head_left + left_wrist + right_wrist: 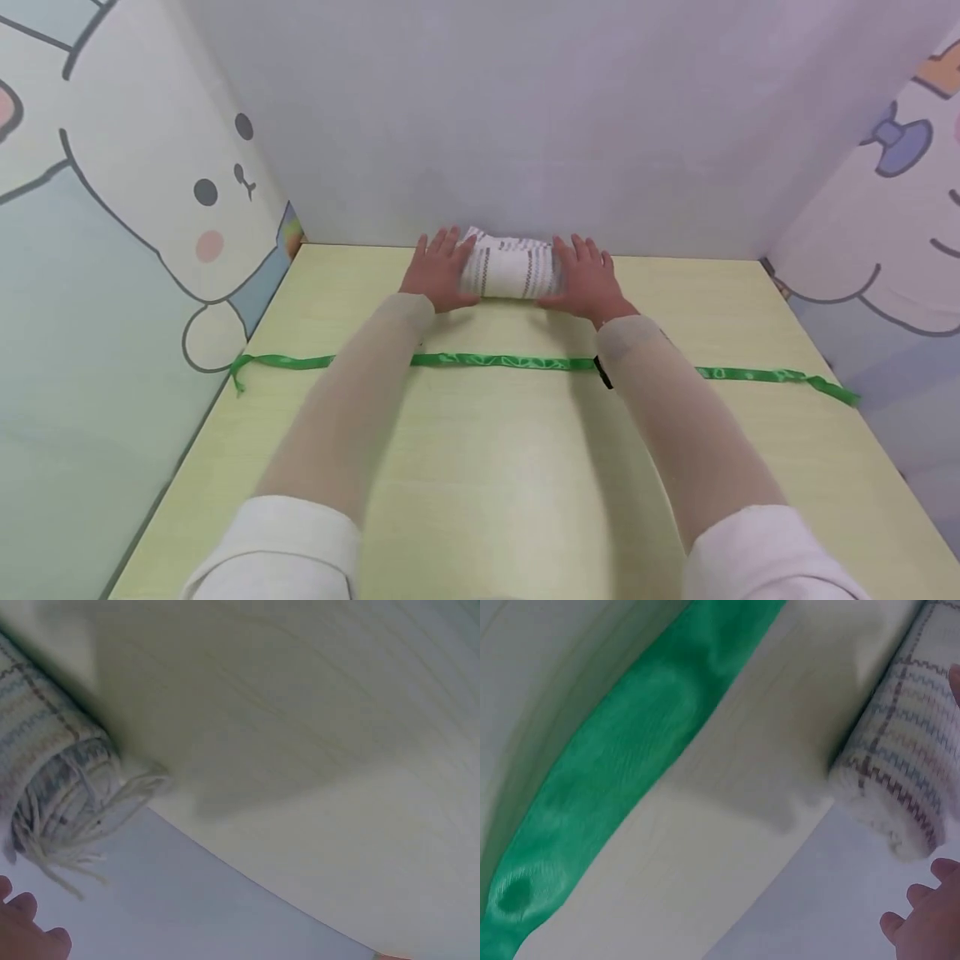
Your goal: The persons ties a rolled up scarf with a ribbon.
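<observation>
A rolled-up woven cloth (pixel 508 271), white with grey and brown stripes, lies at the far edge of the table against the back wall. My left hand (pixel 441 273) is at its left end and my right hand (pixel 587 279) at its right end, fingers spread and pointing forward, thumbs towards the cloth's near side. Loose white fringe sticks out of one end of the rolled cloth (pixel 45 727) in the left wrist view. In the right wrist view, fingers of the right hand (pixel 934 919) show beside the cloth's other end (pixel 900 750).
A green patterned ribbon (pixel 502 361) runs across the pale wooden table (pixel 495 467) from side to side, passing under both forearms. A plain wall (pixel 510 117) stands behind, and side walls with cartoon animals (pixel 150 167) border the table left and right.
</observation>
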### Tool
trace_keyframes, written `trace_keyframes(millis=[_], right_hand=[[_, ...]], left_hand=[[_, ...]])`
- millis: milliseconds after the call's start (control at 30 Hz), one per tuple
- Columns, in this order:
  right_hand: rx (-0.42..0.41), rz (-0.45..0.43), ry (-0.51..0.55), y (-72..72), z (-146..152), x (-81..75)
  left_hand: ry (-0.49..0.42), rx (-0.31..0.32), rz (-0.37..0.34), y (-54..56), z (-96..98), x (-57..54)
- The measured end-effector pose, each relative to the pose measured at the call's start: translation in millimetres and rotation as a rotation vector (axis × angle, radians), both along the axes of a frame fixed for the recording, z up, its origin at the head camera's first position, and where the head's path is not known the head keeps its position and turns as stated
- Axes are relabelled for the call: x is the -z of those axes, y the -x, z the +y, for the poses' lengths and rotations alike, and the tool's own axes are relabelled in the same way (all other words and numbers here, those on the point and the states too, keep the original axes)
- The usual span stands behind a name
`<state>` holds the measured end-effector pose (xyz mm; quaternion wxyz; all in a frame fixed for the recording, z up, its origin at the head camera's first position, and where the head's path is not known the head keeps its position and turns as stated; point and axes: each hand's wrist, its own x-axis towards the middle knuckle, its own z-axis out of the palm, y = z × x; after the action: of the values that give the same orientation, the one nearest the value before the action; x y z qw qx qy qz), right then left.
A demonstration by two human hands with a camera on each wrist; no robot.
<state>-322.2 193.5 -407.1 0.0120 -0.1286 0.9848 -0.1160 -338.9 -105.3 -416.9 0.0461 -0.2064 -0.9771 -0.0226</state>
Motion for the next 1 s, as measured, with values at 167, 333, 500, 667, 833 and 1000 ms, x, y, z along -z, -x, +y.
trace_keyframes(millis=[167, 333, 500, 667, 833, 1000], right_hand=[[-0.011, -0.001, -0.013, 3.5, -11, 2.3], [-0.002, -0.036, -0.018, 6.0, -17, 3.7], [-0.001, -0.046, -0.047, 10.9, -17, 9.3], [0.009, -0.007, -0.059, 14.6, -16, 17.0], [-0.004, 0.033, -0.073, 16.2, -21, 21.2], [-0.020, 0.064, -0.081, 16.6, -26, 24.3]], left_hand=[[0.037, 0.004, -0.012, 8.6, 17.3, 7.1], [0.018, -0.067, -0.067, 12.9, 27.9, 13.3], [-0.033, -0.117, -0.078, 13.6, 32.1, 16.6], [-0.049, -0.127, -0.053, 14.0, 33.8, 19.6], [-0.080, -0.149, -0.029, 17.1, 33.9, 26.3], [-0.118, -0.183, -0.017, 20.6, 33.7, 34.4]])
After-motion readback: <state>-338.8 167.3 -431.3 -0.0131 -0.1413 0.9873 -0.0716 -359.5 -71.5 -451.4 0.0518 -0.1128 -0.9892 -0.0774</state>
